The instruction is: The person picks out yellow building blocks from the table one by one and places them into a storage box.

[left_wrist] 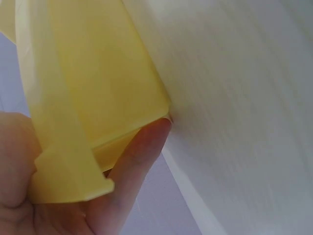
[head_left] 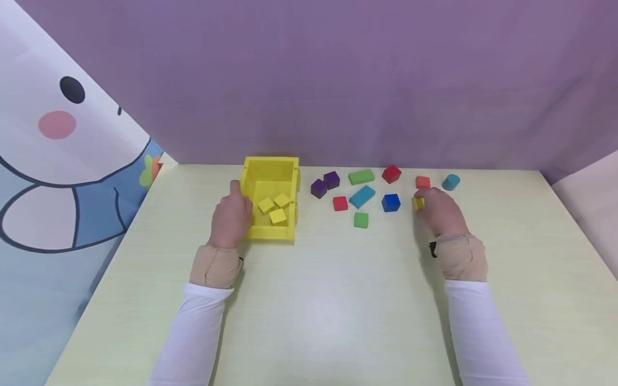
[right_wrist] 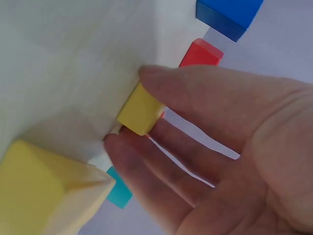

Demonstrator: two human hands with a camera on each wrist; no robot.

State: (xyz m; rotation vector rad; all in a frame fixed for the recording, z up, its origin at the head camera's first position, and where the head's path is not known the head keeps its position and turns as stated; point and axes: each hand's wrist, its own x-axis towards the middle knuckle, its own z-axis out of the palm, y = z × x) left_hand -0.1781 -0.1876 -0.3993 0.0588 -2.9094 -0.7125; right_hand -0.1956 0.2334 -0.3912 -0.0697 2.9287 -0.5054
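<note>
A yellow plastic bin stands toward the back left of the table with several yellow blocks inside. My left hand grips its left side; the left wrist view shows the thumb and fingers around the bin's rim. At the right, my right hand pinches a small yellow block between thumb and fingertips, close to the tabletop. Just beyond that hand lie an orange-red block and a teal cylinder. A larger-looking yellow shape is cut off at the right wrist view's edge.
Between bin and right hand lie two purple blocks, green blocks, a light-blue block, red blocks and a dark-blue cube. A purple curtain hangs behind the table's back edge.
</note>
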